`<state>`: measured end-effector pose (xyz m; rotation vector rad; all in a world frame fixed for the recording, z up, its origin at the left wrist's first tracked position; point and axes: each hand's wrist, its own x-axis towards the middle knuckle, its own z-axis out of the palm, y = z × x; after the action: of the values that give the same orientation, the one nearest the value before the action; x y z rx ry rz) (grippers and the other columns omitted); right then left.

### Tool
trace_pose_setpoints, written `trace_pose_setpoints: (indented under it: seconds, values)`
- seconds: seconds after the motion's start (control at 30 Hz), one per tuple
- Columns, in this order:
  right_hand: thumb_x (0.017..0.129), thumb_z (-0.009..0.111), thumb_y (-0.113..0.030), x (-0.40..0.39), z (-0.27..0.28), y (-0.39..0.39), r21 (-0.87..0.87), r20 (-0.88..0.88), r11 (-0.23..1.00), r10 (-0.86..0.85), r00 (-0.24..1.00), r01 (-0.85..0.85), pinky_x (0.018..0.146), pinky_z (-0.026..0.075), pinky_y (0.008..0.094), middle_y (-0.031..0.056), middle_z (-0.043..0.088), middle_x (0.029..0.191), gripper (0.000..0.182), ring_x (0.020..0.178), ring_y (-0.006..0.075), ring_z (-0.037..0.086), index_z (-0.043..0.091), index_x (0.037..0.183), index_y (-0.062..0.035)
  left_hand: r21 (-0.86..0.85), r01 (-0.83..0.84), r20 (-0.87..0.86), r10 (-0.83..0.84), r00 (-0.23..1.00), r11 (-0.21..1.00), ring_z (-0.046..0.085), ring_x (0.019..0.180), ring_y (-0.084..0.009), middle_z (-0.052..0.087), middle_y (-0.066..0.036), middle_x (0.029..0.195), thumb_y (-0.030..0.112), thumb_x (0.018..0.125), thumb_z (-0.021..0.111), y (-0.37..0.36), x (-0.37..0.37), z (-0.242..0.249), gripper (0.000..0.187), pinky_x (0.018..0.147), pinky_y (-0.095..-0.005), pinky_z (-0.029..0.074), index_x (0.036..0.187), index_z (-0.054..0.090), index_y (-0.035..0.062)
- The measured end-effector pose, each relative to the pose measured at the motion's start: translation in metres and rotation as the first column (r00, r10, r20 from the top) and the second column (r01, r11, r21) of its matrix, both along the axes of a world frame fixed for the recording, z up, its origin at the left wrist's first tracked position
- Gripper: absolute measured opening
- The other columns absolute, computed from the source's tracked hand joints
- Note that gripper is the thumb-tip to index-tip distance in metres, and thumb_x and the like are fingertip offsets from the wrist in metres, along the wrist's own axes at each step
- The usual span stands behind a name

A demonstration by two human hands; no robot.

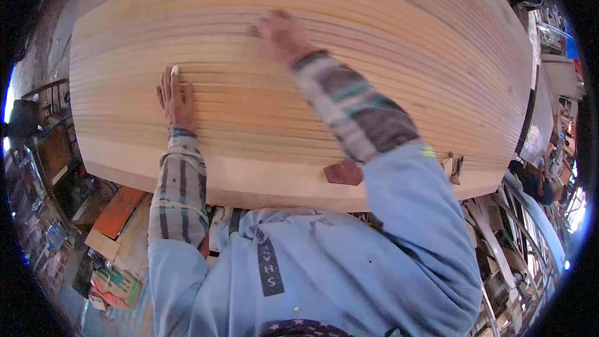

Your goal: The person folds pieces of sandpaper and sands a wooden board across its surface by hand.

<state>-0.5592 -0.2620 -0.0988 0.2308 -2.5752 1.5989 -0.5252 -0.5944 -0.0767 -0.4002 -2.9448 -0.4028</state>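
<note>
A large pale wooden panel (262, 175) with many parallel grooves fills the view ahead of me. My left hand (178, 101) lies flat on its left part, fingers stretched out, with a white covering on one fingertip. Farther over the panel, my right hand (284, 36) is blurred by motion. Its fingers look curled down against the grooved surface, and a small dark edge shows beside them; what it is stays hidden. Near the panel's front edge rests a flat reddish-brown piece (344, 173), close to my right sleeve.
A small tool with metal parts (454, 167) lies by the panel's front right edge. Below on the left are an orange board (120, 212) and a cardboard box (118, 287). Long metal strips (493, 237) stand at lower right. Another person (541, 188) is at the far right.
</note>
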Motion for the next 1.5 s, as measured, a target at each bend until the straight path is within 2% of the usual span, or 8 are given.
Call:
trace_pose_setpoints:
  seconds: [0.07,0.13,0.37,0.53,0.8,0.97,1.23,1.5]
  values:
    - [0.08,0.059,-0.013,0.058,0.007,0.104,0.719,-0.185,0.694,0.141,0.973,0.036,0.099,0.045,0.042,0.0183,0.063,0.111,0.03,0.11,0.0319,0.058,0.065,0.109,-0.0084,0.038,0.068,0.029,-0.069,0.997,0.997,0.026,0.145,-0.0294,0.032,-0.012,0.155,0.034,0.099,0.051,-0.002,0.003,-0.002,0.054,0.119,-0.0493,0.013,0.147,0.039,0.0134]
    - [0.083,0.055,-0.009,0.124,0.008,0.224,0.882,-0.071,0.471,0.152,0.986,-0.009,0.095,0.046,0.0502,0.0098,0.065,0.104,0.039,0.101,0.0328,0.059,0.064,0.121,-0.0123,0.036,0.019,0.024,-0.02,1.0,0.999,0.026,0.145,-0.0297,0.032,-0.012,0.155,0.031,0.099,0.051,0.006,0.002,0.003,0.053,0.12,-0.0483,0.013,0.147,0.039,0.0113]
    - [0.08,0.062,-0.016,0.075,0.013,0.139,0.883,0.056,0.456,0.135,0.989,-0.112,0.102,0.043,0.0491,0.0133,0.063,0.117,0.042,0.116,0.0357,0.054,0.062,0.121,-0.0104,-0.085,-0.02,0.011,0.021,1.0,0.996,0.027,0.145,-0.0306,0.035,-0.014,0.153,0.03,0.097,0.054,0.013,0.001,0.001,0.054,0.12,-0.0487,0.015,0.146,0.041,0.0097]
    - [0.095,0.046,-0.022,-0.084,-0.032,-0.114,0.331,-0.363,0.941,0.055,0.93,0.073,0.104,0.04,0.0421,0.0146,0.063,0.111,0.025,0.114,0.0282,0.054,0.064,0.103,-0.0063,-0.015,0.009,0.01,-0.009,1.0,1.0,0.029,0.143,-0.0319,0.037,-0.015,0.152,0.032,0.098,0.052,0.01,0.001,0.012,0.053,0.119,-0.0495,0.017,0.144,0.042,0.0081]
    - [0.081,0.064,-0.025,0.06,0.029,0.119,0.878,0.078,0.455,0.168,0.983,-0.148,0.105,0.036,0.0545,0.005,0.065,0.118,0.049,0.116,0.0283,0.056,0.06,0.13,-0.0245,-0.052,-0.557,-0.085,0.552,0.83,0.829,0.027,0.144,-0.0335,0.034,-0.017,0.153,0.041,0.099,0.047,-0.134,-0.058,-0.026,0.057,0.117,-0.0548,0.015,0.146,0.039,0.0095]
    - [0.083,0.063,-0.021,0.079,0.022,0.15,0.69,0.061,0.719,-0.175,0.983,0.085,0.102,0.04,0.0525,0.0123,0.065,0.11,0.036,0.108,0.032,0.057,0.065,0.119,-0.0175,-0.033,-0.64,-0.109,0.634,0.766,0.768,0.021,0.147,-0.0335,0.029,-0.018,0.156,0.047,0.1,0.042,-0.157,-0.07,-0.039,0.06,0.117,-0.0565,0.011,0.15,0.034,0.0139]
    - [0.091,0.054,-0.027,-0.134,0.018,-0.189,0.573,-0.011,0.818,0.073,0.997,-0.054,0.101,0.042,0.0441,0.0105,0.066,0.11,0.03,0.106,0.033,0.058,0.065,0.114,-0.0103,-0.052,-0.69,-0.009,0.69,0.723,0.722,0.018,0.148,-0.0318,0.024,-0.016,0.158,0.048,0.101,0.038,-0.136,-0.069,-0.008,0.061,0.118,-0.0551,0.007,0.152,0.031,0.0159]
    - [0.09,0.06,-0.012,0.005,0.037,0.034,0.768,-0.073,0.64,0.047,0.996,0.026,0.084,0.048,0.0428,0.0143,0.066,0.098,0.014,0.095,0.034,0.061,0.068,0.099,-0.0046,-0.018,-0.644,0.035,0.644,0.764,0.765,0.014,0.148,-0.0332,0.022,-0.017,0.159,0.045,0.099,0.044,-0.135,-0.067,-0.013,0.064,0.118,-0.057,0.004,0.152,0.029,0.0127]
